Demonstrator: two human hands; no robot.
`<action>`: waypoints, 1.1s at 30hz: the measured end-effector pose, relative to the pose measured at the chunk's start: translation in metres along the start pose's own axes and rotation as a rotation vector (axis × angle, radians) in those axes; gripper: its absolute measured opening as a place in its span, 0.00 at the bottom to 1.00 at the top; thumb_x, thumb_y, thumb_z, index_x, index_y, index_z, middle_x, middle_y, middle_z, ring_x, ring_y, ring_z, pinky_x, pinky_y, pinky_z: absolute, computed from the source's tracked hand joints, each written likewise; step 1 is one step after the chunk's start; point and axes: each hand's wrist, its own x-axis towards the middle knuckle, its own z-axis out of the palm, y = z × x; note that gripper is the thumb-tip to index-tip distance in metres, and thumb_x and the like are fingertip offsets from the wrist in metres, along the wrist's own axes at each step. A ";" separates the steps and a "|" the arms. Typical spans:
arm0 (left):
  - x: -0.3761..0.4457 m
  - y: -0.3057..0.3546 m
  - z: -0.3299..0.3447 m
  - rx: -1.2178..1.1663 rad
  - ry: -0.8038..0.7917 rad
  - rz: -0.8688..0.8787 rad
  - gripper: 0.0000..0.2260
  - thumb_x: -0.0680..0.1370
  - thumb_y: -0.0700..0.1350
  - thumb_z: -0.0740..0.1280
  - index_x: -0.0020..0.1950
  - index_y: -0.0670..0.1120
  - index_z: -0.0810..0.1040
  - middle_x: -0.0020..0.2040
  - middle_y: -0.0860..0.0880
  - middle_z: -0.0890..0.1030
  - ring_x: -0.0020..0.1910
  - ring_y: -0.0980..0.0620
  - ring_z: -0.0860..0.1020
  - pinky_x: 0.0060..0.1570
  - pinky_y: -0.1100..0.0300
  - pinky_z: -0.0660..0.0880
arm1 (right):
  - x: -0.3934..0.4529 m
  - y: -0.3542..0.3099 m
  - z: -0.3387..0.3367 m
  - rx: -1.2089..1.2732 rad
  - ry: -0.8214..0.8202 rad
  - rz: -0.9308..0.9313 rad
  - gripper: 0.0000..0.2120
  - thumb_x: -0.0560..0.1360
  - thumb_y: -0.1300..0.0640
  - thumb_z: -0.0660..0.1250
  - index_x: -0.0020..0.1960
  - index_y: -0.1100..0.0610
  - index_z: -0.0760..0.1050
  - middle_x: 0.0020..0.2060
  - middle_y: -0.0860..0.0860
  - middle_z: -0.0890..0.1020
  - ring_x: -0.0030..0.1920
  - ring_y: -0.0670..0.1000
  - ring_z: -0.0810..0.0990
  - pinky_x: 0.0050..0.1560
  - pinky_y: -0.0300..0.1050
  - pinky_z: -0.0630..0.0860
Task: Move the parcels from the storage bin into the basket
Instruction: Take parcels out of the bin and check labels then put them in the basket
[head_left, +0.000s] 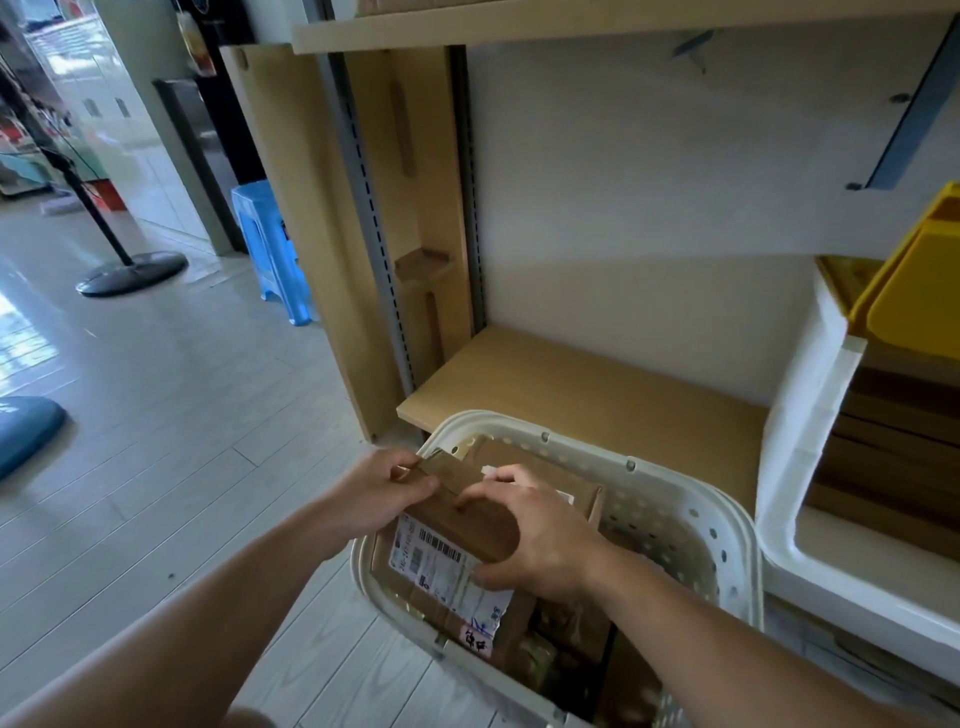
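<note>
head view: both hands (457, 519) grip a cardboard parcel (462, 512) over the basket (675, 499).

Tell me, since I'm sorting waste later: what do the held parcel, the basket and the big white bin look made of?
Parcel, gripped by left hand and right hand: matte brown corrugated cardboard, apparently, with folded flaps. Basket: cream moulded plastic, slightly glossy, walls punched with round holes. White bin: probably foam, judging by thick, chalky matte walls; uncertain.
</note>
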 end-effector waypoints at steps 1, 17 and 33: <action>0.001 0.000 0.001 0.004 -0.006 -0.003 0.06 0.80 0.50 0.69 0.55 0.50 0.81 0.48 0.47 0.84 0.46 0.50 0.85 0.47 0.54 0.82 | 0.000 0.000 0.000 -0.011 -0.012 0.005 0.34 0.64 0.47 0.79 0.67 0.33 0.69 0.67 0.39 0.61 0.66 0.49 0.70 0.61 0.51 0.80; 0.010 -0.025 0.002 0.361 -0.215 -0.062 0.20 0.75 0.43 0.75 0.63 0.47 0.71 0.55 0.50 0.74 0.54 0.50 0.77 0.50 0.53 0.83 | -0.005 0.001 0.047 -0.422 0.034 -0.063 0.38 0.65 0.33 0.72 0.70 0.40 0.62 0.71 0.50 0.58 0.67 0.56 0.63 0.67 0.58 0.65; 0.032 -0.030 0.023 0.526 -0.162 0.048 0.16 0.70 0.48 0.80 0.51 0.50 0.77 0.49 0.50 0.81 0.50 0.51 0.81 0.48 0.59 0.80 | 0.008 0.030 0.078 -0.307 -0.012 -0.051 0.37 0.73 0.32 0.65 0.76 0.33 0.51 0.81 0.47 0.49 0.80 0.54 0.43 0.76 0.64 0.49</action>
